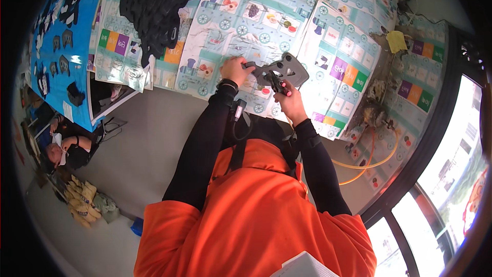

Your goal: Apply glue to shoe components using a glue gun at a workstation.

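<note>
A flat dark grey moulded part (296, 70), with a broad cut-out plate and a narrow arm, lies over the papered table near its front edge. My left hand (237, 71) is closed around the end of the narrow arm. From the near side, my right hand (291, 103) grips a small black hand tool (275, 81) with pink-red ends. The tool meets the part where arm and plate join. Its exact kind is hard to make out, since my fingers and the part hide some of it.
A heap of black moulded parts (156, 7) covers the table's far left. Further left, a blue-topped table (77, 66) carries more dark parts. Orange hoses (366, 166) hang at the right, by a glazed door frame (410, 174). Another person (69, 146) is at the far left.
</note>
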A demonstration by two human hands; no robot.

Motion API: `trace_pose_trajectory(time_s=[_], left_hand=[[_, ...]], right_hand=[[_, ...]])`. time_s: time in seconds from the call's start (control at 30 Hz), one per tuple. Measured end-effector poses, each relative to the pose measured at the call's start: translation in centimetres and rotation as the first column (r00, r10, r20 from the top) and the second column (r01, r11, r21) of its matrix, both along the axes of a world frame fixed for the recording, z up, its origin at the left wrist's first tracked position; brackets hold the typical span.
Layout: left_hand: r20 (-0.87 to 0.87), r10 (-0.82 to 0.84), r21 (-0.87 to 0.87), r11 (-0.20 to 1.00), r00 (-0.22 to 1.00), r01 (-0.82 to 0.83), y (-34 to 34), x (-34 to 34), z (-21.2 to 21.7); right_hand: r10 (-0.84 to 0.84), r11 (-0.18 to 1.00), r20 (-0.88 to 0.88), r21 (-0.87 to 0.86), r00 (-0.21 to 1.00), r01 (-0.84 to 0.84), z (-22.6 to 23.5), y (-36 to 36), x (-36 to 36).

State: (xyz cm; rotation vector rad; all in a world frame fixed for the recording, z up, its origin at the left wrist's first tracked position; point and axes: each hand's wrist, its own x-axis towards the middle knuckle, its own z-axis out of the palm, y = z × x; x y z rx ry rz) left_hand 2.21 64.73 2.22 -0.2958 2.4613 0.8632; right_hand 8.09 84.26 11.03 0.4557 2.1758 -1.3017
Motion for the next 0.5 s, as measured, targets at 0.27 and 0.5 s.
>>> trace_pose_trajectory(time_s=[0.27,0.5], left_hand=[[0.048,-0.004,0.021,1.0,0.999,0.003,0.08,-0.1,0.17],[0.059,-0.005,0.031,1.0,0.998,0.003,0.11,-0.24,0.26]], right_hand=[[-0.126,0.992,-0.012,-0.004,0.992,0.126,-0.96,-0.19,0.26],[-0.13,0.992,-0.022,-0.006,0.991,0.13,-0.76,-0.39,0.18]])
